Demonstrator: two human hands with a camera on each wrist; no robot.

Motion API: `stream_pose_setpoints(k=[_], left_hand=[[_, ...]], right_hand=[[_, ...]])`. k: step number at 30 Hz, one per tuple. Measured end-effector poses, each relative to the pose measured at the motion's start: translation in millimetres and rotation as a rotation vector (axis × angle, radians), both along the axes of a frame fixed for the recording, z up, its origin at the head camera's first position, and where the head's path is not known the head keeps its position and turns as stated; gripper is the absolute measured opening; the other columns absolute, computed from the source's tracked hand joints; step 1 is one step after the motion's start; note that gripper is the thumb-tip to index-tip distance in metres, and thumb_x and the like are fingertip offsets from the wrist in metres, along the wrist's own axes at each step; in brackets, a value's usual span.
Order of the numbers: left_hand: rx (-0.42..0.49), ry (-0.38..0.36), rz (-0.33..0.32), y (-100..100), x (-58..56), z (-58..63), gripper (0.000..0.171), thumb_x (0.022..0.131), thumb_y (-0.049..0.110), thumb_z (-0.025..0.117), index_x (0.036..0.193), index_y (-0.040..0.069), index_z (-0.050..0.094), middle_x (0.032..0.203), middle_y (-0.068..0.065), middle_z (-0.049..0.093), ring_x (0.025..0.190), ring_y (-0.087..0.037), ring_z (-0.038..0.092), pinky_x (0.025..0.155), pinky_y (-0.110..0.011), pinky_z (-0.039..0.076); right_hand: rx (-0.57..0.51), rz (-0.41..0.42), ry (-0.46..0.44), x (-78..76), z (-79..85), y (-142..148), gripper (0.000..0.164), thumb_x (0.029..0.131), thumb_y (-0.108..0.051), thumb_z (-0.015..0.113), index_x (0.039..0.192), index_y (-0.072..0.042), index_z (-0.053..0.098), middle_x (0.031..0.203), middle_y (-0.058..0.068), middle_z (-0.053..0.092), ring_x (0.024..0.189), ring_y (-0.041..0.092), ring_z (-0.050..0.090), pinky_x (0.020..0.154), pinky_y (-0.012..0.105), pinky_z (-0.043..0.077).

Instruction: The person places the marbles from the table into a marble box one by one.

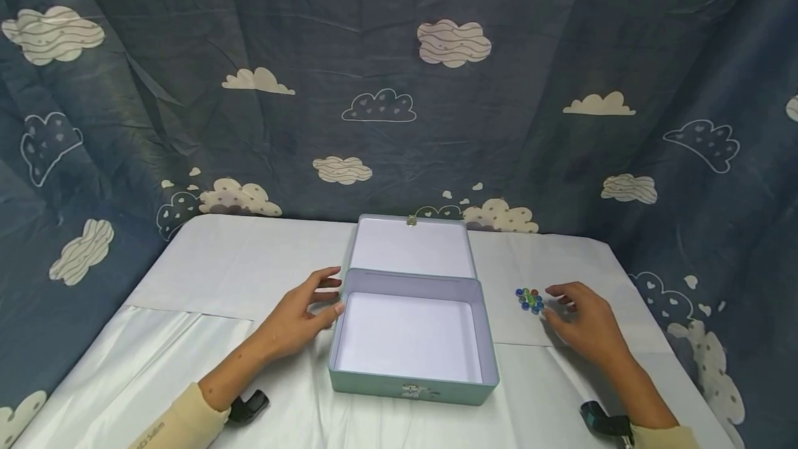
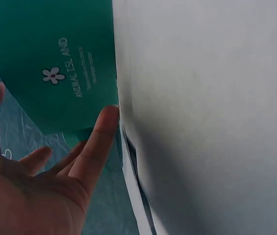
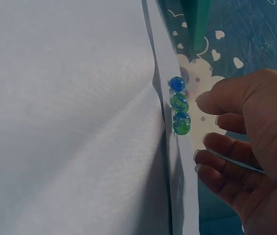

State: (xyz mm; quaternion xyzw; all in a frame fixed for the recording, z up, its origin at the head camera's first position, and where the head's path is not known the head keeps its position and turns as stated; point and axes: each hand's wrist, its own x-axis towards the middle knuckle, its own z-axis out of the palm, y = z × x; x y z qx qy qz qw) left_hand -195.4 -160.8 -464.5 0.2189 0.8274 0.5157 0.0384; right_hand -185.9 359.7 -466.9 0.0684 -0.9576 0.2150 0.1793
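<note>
A green metal box (image 1: 414,393) with a pale lilac inside stands on the white cloth, its hinged lid (image 1: 411,247) laid back away from the person. Nothing lies inside it. My left hand (image 1: 299,317) is at the box's left wall, fingers loosely spread; the left wrist view shows a fingertip close to the green side with its flower print (image 2: 54,75). To the right of the box, several glass marbles (image 1: 530,301) in blue, green and orange sit in a cluster. Beside them my right hand (image 1: 582,321) has its thumb and fingers apart, with no marble between them.
A white cloth (image 1: 206,262) covers the table, with a fold seam across it. Behind hangs a dark blue curtain (image 1: 374,33) with cloud prints. Black wrist devices (image 1: 248,407) are strapped on both forearms.
</note>
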Motion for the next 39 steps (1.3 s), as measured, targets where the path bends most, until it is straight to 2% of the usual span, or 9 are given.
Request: stream_pose_setpoints(k=[5, 12, 19, 23, 28, 35, 39], left_hand=[[0.024, -0.022, -0.043, 1.7, 5.0, -1.1, 0.070, 0.105, 0.030, 0.071, 0.165, 0.022, 0.035, 0.159, -0.019, 0.046, 0.142, -0.046, 0.053, 0.083, -0.029, 0.064], [-0.008, -0.044, -0.059, 1.7, 7.5, -0.9, 0.070, 0.104, 0.038, 0.071, 0.164, 0.035, 0.035, 0.164, -0.011, 0.043, 0.144, -0.043, 0.052, 0.090, -0.032, 0.063], [-0.007, -0.032, -0.062, 1.7, 7.2, -1.3, 0.070, 0.104, 0.038, 0.072, 0.164, 0.036, 0.036, 0.163, -0.011, 0.044, 0.142, -0.042, 0.053, 0.097, -0.037, 0.061], [0.042, -0.055, -0.088, 1.3, 6.0, -3.9, 0.069, 0.106, 0.032, 0.070, 0.165, 0.032, 0.035, 0.164, -0.015, 0.043, 0.143, -0.045, 0.052, 0.092, -0.036, 0.063], [0.113, -0.077, -0.128, 0.2, 3.7, -6.9, 0.064, 0.109, 0.021, 0.064, 0.165, 0.027, 0.036, 0.163, -0.022, 0.041, 0.142, -0.049, 0.051, 0.080, -0.034, 0.066], [0.118, -0.086, -0.124, -0.7, 3.3, -6.1, 0.063, 0.109, 0.019, 0.064, 0.165, 0.029, 0.037, 0.162, -0.020, 0.044, 0.141, -0.047, 0.054, 0.079, -0.035, 0.066], [0.121, -0.098, -0.118, -0.6, 3.4, -5.9, 0.064, 0.108, 0.020, 0.065, 0.164, 0.031, 0.037, 0.162, -0.018, 0.044, 0.141, -0.045, 0.054, 0.079, -0.035, 0.066]], right_hand=[[-0.003, 0.006, -0.009, -0.8, -0.7, -0.7, 0.038, 0.083, -0.002, 0.086, 0.119, 0.000, 0.073, 0.118, 0.019, 0.071, 0.099, 0.039, 0.070, 0.085, 0.059, 0.061], [0.010, 0.003, -0.048, -1.4, -3.9, -1.2, 0.033, 0.085, -0.005, 0.085, 0.115, 0.000, 0.074, 0.112, 0.019, 0.072, 0.095, 0.036, 0.070, 0.085, 0.058, 0.060], [0.031, -0.001, -0.067, -1.8, -7.3, 1.5, 0.029, 0.084, -0.006, 0.086, 0.110, 0.001, 0.075, 0.099, 0.013, 0.073, 0.086, 0.027, 0.066, 0.076, 0.048, 0.058], [0.023, -0.005, -0.100, -1.5, -9.1, 2.7, 0.026, 0.085, -0.006, 0.086, 0.108, 0.000, 0.075, 0.097, 0.012, 0.074, 0.084, 0.024, 0.065, 0.074, 0.043, 0.058], [0.022, -0.008, -0.098, -1.7, -10.8, 3.9, 0.023, 0.084, -0.003, 0.086, 0.106, -0.001, 0.076, 0.095, 0.011, 0.074, 0.083, 0.024, 0.067, 0.073, 0.042, 0.059], [0.011, -0.004, -0.090, -0.4, -10.4, 3.5, 0.020, 0.085, 0.000, 0.084, 0.104, 0.000, 0.076, 0.095, 0.013, 0.075, 0.083, 0.026, 0.068, 0.074, 0.047, 0.061], [0.014, 0.002, -0.086, -0.2, -9.6, 3.4, 0.020, 0.084, 0.000, 0.084, 0.103, 0.000, 0.077, 0.095, 0.013, 0.075, 0.083, 0.026, 0.069, 0.073, 0.045, 0.061]])
